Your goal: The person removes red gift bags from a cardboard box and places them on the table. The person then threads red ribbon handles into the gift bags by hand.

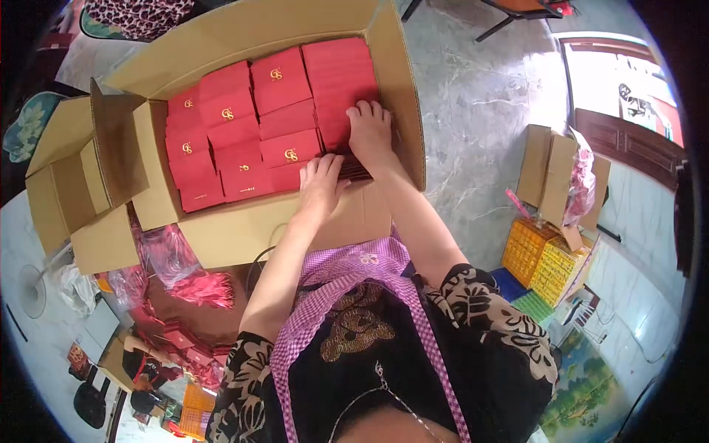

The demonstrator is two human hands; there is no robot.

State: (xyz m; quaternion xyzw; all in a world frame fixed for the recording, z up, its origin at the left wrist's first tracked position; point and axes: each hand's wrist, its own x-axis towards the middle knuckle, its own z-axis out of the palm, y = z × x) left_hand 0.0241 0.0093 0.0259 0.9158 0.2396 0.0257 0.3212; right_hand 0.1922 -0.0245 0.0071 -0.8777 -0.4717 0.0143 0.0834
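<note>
A large open cardboard box (399, 88) holds several stacks of red envelopes (282, 88), many with a gold logo on top. At the box's right side my right hand (371, 136) rests on the right-hand stacks, fingers stretched out and slightly apart. My left hand (320, 184) lies at the near edge of the box, with its fingers spread over the corner of a logo-marked stack. Between the hands, the edges of a lower stack show in a darker gap. Whatever lies beneath my palms is hidden.
A smaller open carton (74, 177) adjoins the box on the left. Below it are pink plastic bags (173, 258) and loose red packets (188, 343). Another person (144, 365) is at lower left. Orange and yellow crates (528, 251) and flattened cardboard (543, 166) stand at right.
</note>
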